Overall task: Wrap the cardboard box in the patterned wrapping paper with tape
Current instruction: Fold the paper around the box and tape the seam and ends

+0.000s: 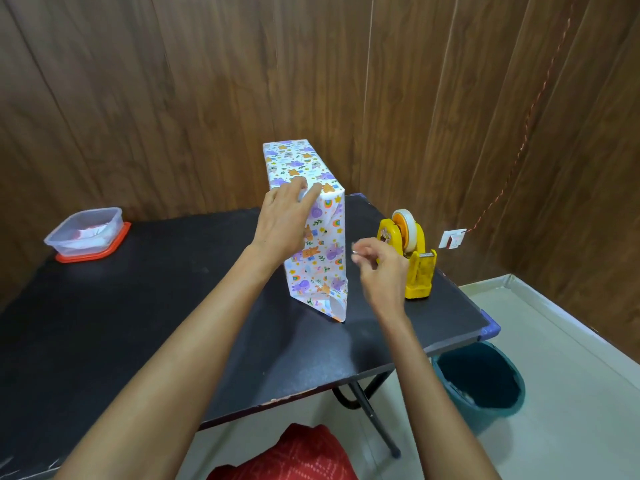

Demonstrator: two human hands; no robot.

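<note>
Grip: right hand (382,268) pinched what looked like a short tape strip (354,251) between thumb and fingertips. Left hand (282,223) pressed fairly straight fingers onto the box's top near corner, curled round nothing.
Table: a black table (173,306) carried everything.
Box: the box (323,244), fully covered in patterned wrapping paper (294,161), stood on end near the table's middle. Its long axis was upright and a narrow side faced the person.
Dispenser: a yellow tape dispenser (414,261) stood just right of the box, partly behind the right hand.
Relation: the narrow side lay just left of the pinched strip, close but apart. The fold under the left hand sat above and left of it. The right hand was the nearer to that side.
Judgement: the strip probably needed to travel up and left to the pinned fold, while the left hand kept the paper flat.
Foot: a flap at the box's lower end looked folded; whether it was taped could not be told.
</note>
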